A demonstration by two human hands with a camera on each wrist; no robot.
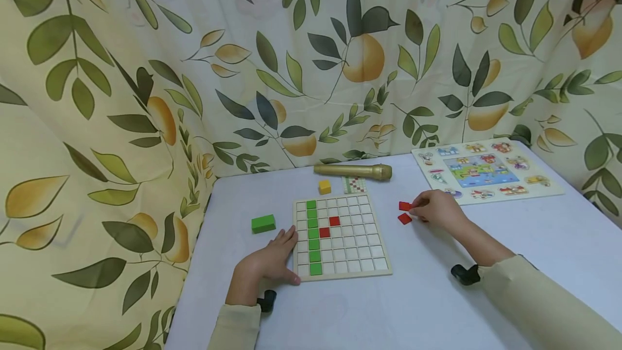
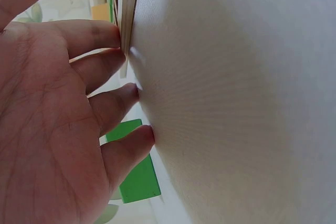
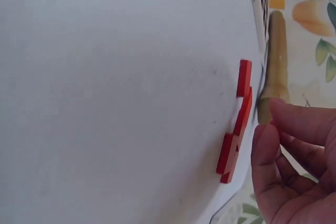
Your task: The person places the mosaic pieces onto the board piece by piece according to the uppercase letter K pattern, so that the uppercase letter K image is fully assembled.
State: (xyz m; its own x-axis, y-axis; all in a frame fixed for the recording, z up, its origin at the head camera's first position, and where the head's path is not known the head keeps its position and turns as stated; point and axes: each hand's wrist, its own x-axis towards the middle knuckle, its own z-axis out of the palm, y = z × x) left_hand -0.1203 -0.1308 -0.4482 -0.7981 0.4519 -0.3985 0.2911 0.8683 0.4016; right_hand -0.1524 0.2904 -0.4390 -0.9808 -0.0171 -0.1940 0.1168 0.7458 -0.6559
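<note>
A wooden grid board [image 1: 347, 242] lies on the table, with a column of green squares and two red squares among its white cells. My left hand [image 1: 272, 257] rests at the board's left side, fingers spread, fingertips at its edge and thumb by the lower left corner. In the left wrist view, the fingertips touch the board's side and the tablecloth. Right of the board, my right hand [image 1: 437, 209] is over loose red tiles [image 1: 405, 219]. Its thumb and index finger pinch a red tile, mostly hidden; a reddish sliver shows between the fingertips [image 3: 265, 140] in the right wrist view.
A green block [image 1: 263, 224] lies left of the board. Beyond the board are a yellow cube [image 1: 324, 187], a small patterned card [image 1: 354, 184] and a gold microphone [image 1: 347, 171]. A picture puzzle board [image 1: 421, 162] lies at the back right, before the leafy curtain.
</note>
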